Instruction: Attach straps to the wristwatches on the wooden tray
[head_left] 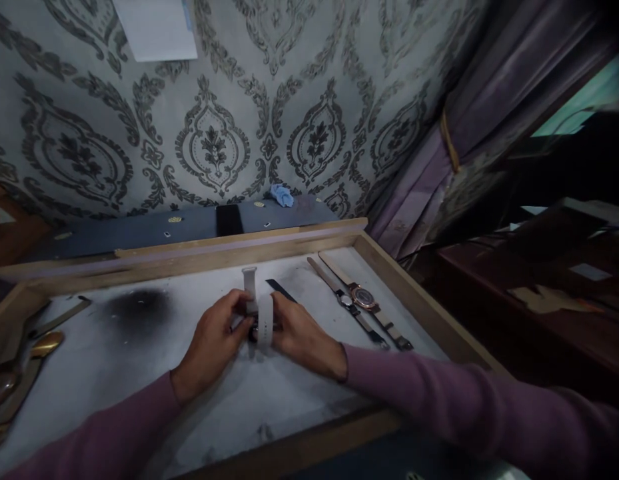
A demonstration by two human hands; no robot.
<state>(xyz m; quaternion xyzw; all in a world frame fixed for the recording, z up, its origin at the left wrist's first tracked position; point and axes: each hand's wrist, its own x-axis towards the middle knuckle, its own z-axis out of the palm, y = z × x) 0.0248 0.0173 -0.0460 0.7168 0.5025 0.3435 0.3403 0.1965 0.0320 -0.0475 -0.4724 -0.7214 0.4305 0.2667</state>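
A wristwatch with a pale strap (265, 323) is held upright between my two hands over the middle of the wooden tray (289, 244). Thumb and fingers of my left hand (214, 337) pinch it near its dark case, beside the light strap end that sticks up. My right hand (302, 335) grips the strap from the other side. Behind my right fingers lies a dark strip (280, 290), partly covered. To the right, a small watch (346, 300) and a larger rose-gold-rimmed watch (363, 297) lie stretched out side by side.
Several watches, one with a gold case (47, 344), lie along the tray's left side. Beyond the tray, a dark flat object (229, 220) and a crumpled blue cloth (282, 195) rest on a blue surface against the patterned wall. A purple curtain (429, 160) hangs at right.
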